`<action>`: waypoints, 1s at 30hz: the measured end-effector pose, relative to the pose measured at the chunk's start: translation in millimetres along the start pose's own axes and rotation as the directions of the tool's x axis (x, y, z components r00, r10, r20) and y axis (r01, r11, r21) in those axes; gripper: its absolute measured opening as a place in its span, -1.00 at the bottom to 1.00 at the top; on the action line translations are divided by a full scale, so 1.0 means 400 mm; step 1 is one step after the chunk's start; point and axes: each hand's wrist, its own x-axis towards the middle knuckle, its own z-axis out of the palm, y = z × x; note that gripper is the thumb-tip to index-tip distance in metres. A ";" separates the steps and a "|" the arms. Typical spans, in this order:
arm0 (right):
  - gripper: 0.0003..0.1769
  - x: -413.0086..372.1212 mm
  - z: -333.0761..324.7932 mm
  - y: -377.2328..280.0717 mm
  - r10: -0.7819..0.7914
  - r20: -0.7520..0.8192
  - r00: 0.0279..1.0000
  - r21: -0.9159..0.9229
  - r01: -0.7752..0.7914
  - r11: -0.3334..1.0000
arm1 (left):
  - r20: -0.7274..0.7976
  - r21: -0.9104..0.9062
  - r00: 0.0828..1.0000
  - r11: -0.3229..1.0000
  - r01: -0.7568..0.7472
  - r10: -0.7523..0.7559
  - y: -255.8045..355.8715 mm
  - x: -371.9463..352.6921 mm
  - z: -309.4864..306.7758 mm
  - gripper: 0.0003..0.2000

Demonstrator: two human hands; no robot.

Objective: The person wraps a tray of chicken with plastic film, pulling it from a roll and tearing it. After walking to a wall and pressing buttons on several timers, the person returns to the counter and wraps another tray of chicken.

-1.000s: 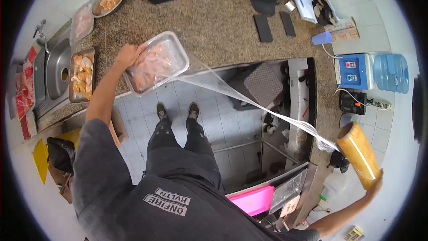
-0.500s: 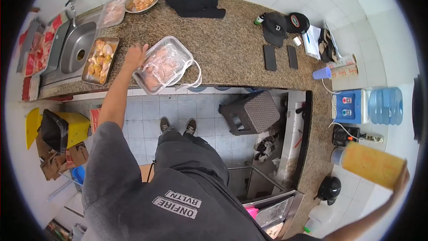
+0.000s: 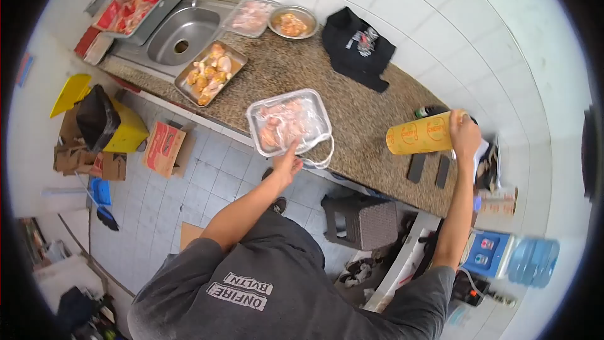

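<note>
A clear plastic tray (image 3: 319, 113) of raw chicken pieces (image 3: 281, 123), covered with transparent film, rests at the counter's front edge. My left hand (image 3: 287, 165) is at its near rim, a finger over the edge and the others lower. A white cord-like strip (image 3: 327, 156) loops from the tray's right corner. In my right hand (image 3: 464, 133) is a thick yellow roll of cling film (image 3: 418, 135) with red print, gripped at its right end and held sideways over the counter's right part. Two dark phones (image 3: 416, 168) lie just below the roll.
On the granite counter (image 3: 365, 113) stand a metal tray of seasoned chicken (image 3: 240, 56), a bowl of chicken (image 3: 313, 23) and another clear tray (image 3: 234, 25). A black garment (image 3: 352, 53) lies behind. The sink (image 3: 165, 31) is far left; a stool (image 3: 371, 221) stands below.
My right hand has brought the yellow roll from the far right to over the counter. My left hand has shifted from the tray's left side to its near rim. The view has turned.
</note>
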 end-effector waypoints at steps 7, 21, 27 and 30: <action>-0.41 0.153 0.168 -0.198 -0.184 0.028 0.983 0.060 0.182 0.982 | 0.069 -0.190 0.997 0.980 0.049 -0.036 -0.049 0.048 -0.043 -0.76; -0.63 -0.057 0.053 -0.410 -0.167 -0.111 0.980 0.607 0.200 0.769 | 0.267 -0.341 0.864 0.881 -0.329 0.426 0.029 -0.197 -0.024 -0.84; -0.56 -0.564 0.315 -0.649 -0.579 0.597 0.554 0.541 -0.812 -0.218 | 0.206 -0.249 0.947 0.949 -0.194 0.248 -0.105 -0.178 -0.004 -0.89; -0.70 -0.624 0.274 -0.659 -0.571 0.667 0.478 0.409 -0.876 -0.256 | 0.188 -0.090 0.971 0.987 -0.131 0.145 -0.165 -0.162 -0.015 -0.92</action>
